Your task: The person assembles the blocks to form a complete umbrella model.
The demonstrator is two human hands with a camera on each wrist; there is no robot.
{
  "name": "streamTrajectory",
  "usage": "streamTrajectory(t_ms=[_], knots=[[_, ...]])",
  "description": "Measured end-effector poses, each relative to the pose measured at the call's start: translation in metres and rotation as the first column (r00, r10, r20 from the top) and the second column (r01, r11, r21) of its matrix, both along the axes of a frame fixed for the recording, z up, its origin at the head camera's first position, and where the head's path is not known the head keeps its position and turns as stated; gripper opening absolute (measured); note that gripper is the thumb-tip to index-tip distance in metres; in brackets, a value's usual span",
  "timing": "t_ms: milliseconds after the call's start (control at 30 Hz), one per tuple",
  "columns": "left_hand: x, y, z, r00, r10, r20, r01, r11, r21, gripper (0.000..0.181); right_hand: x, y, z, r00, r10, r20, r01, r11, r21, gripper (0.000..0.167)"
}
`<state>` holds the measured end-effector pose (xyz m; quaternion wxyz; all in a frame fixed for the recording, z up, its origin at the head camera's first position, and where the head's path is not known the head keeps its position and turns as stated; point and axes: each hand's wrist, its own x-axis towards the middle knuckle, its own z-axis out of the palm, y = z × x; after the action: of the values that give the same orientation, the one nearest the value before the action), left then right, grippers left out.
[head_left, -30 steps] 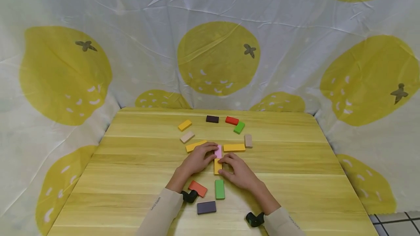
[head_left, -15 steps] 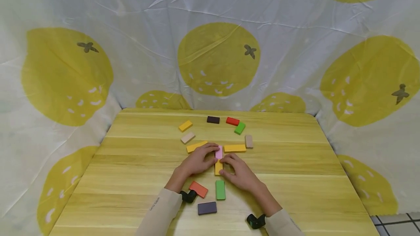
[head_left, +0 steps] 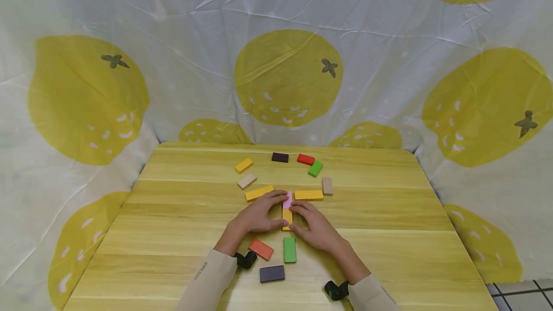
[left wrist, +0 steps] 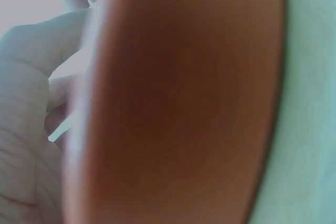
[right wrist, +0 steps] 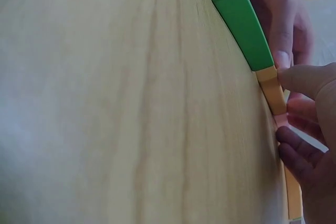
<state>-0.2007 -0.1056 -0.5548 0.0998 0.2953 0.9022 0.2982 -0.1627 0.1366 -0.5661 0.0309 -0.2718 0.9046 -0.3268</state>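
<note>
A pink block and a yellow block lie end to end on the table in the head view. My left hand spans both from the left, fingertips at the pink block and thumb at the yellow block's near part. From the right, my right hand holds the yellow block, fingers near the joint and thumb by its near end. Both hands meet at the blocks in the right wrist view, beside a green block. A blurred orange-red surface hides much of the left hand in its wrist view.
Longer yellow blocks lie left and right of the pink one. Nearer are an orange-red block, the green block and a dark block. Several more blocks form an arc farther back, including a black block.
My left thumb has slid nearer to me, from the joint of the pink and yellow blocks to the yellow block's near part. The right fingers have shifted slightly away from me.
</note>
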Motion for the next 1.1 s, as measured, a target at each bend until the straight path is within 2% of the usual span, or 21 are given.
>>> streamTrajectory(t_ms=[500, 767, 1100], knots=[[0.0, 0.0, 0.0, 1.0, 0.02, 0.011, -0.02, 1.0, -0.02, 0.078, 0.004, 0.005, 0.004, 0.999, -0.008, 0.054, 0.01, 0.999, -0.035, 0.051], [0.002, -0.001, -0.003, 1.0, 0.023, 0.0, -0.023, 1.0, -0.011, 0.078, 0.02, 0.013, 0.008, 0.998, -0.022, 0.056, 0.023, 1.0, -0.015, 0.051], [0.002, 0.0, 0.0, 0.999, 0.01, -0.036, -0.009, 1.0, 0.008, 0.077, 0.039, 0.013, 0.013, 0.995, 0.054, 0.086, -0.053, 0.999, -0.011, 0.051]])
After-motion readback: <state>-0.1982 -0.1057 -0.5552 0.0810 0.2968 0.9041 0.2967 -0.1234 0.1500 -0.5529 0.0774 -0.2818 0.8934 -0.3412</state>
